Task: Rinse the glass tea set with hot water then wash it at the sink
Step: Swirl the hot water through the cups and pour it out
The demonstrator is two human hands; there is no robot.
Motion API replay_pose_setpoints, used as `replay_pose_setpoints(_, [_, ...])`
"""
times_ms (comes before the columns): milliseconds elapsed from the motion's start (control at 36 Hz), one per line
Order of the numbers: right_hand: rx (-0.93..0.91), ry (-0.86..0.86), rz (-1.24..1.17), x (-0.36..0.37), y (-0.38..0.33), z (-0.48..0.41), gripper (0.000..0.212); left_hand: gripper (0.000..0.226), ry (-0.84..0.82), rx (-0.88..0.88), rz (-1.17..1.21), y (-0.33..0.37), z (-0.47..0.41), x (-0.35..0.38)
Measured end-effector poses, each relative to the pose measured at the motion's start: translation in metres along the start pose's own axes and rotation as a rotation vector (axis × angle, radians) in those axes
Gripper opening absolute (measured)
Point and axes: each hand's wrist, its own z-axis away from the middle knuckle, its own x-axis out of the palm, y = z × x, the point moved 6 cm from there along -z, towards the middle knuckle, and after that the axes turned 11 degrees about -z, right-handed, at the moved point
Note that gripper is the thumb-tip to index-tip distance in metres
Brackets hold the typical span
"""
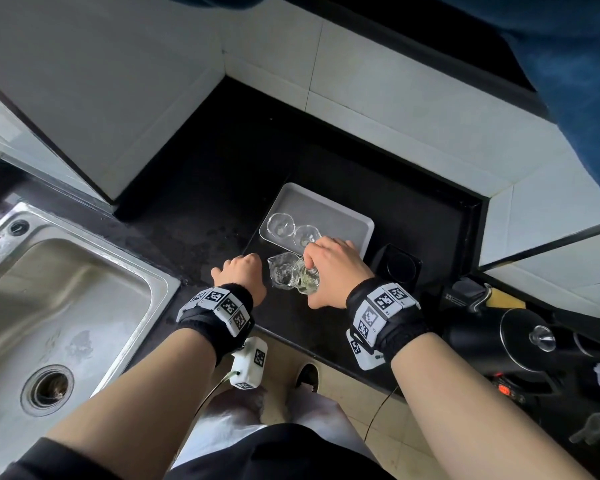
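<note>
Forearms: both bare, each wrist wrapped in a black band carrying printed marker tiles; nearest the lens.
Landmark: white tray (pixel 343 216) on the black counter (pixel 201 188); all places below are given against it.
Right hand (pixel 329 268): at the tray's near edge, fingers wrapped around a glass vessel (pixel 307 284) tipped toward the left, pale liquid inside.
Glass pitcher (pixel 282 273): just in front of the tray's near-left corner, upright, spouted, touching or nearly touching the tipped vessel; it appears to be receiving the pour.
Left hand (pixel 241 271): left of the pitcher, fingers curled loosely on the counter, holding nothing I can make out.
Glass cups (pixel 280 225): two, side by side inside the tray along its near-left side, upright.
Sink (pixel 66 299): steel, far left of the tray, drain uncovered.
Kettle (pixel 520 337): black, right of the tray and nearer the person.
Handling, judged: thin glass, light, rigid, brittle; slippery when wet and likely hot.
Grip, judged: take by body or rim, set down softly, keep pieces from knocking.
</note>
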Motion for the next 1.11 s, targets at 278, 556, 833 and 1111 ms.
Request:
replay_pose_setpoints(278, [0.015,-0.018,0.021,0.000,-0.003,0.001,0.058,0.042,0.096,0.067,0.203,0.001,-0.006,0.004])
replay_pose_setpoints(556, [0.019,-0.022,0.033,-0.001,-0.004,0.000,0.057,0.046,0.079,0.060,0.196,0.002,-0.006,0.008])
replay_pose_setpoints(833, [0.017,-0.022,0.034,-0.001,-0.004,-0.001,0.056,0.044,0.077,0.056,0.200,0.001,-0.006,0.009])
replay_pose_setpoints(1111, [0.006,-0.033,0.035,-0.003,-0.007,-0.005,0.056,0.039,0.092,0.048,0.194,-0.001,-0.009,0.009])
